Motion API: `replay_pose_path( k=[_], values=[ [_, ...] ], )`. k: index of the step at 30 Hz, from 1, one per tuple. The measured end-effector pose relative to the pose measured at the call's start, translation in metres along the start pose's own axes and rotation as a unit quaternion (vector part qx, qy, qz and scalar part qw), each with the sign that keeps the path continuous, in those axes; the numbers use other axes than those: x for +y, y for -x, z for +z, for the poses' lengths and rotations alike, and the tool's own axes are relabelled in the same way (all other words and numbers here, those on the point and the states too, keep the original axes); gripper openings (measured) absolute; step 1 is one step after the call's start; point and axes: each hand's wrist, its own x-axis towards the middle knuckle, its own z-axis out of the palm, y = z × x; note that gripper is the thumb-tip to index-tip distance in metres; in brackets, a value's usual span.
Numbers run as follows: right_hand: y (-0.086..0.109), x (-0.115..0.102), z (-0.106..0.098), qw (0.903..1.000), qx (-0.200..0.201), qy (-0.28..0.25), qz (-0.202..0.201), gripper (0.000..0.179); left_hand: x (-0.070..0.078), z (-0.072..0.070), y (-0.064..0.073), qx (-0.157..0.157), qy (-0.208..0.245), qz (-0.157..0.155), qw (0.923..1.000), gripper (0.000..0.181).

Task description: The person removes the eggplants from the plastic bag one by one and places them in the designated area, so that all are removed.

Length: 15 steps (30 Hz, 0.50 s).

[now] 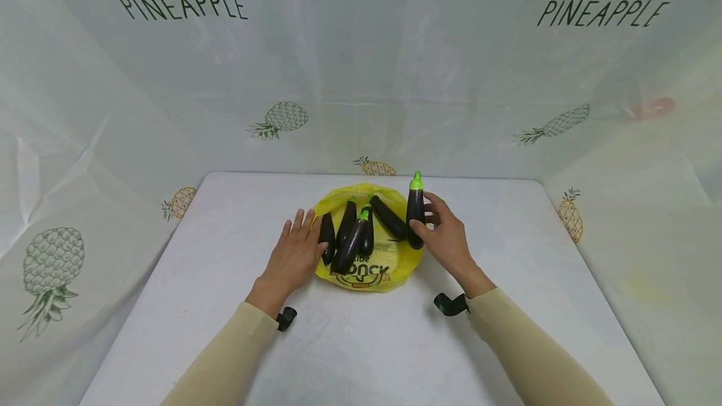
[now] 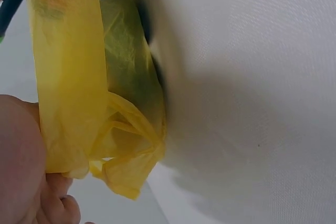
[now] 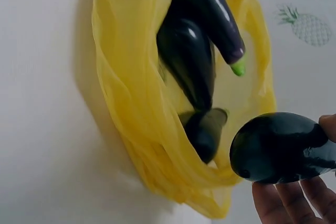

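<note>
A yellow plastic bag (image 1: pixel 395 268) with dark print lies spread wide on the table, its mouth facing up. Inside rest several dark purple eggplants (image 1: pixel 348 248), some showing bright green stems. My right hand (image 1: pixel 448 237) holds another eggplant (image 1: pixel 415 212) upright at the bag's right rim, thumb on one side and fingers on the other. In the right wrist view, this eggplant (image 3: pixel 278 148) has its rounded end toward the bag's opening. My left hand (image 1: pixel 293 255) rests at the left rim with fingers extended, the thumb beside the leftmost eggplant (image 1: pixel 327 238).
The white table (image 1: pixel 214 230) spreads around the bag on all sides. Behind and beside it hangs a pale sheet (image 1: pixel 361 67) printed with pineapples. Dark wrist-worn mounts (image 1: pixel 449 304) stick out at both sleeves.
</note>
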Motion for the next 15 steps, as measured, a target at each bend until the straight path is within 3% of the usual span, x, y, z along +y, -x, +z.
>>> replay_pose_path(
  k=[15],
  values=[
    [-0.012,0.024,-0.04,0.9984,0.046,0.033,0.005,0.066,0.0,0.0,0.001,-0.003,0.008,-0.006,0.9999,0.067]
  ],
)
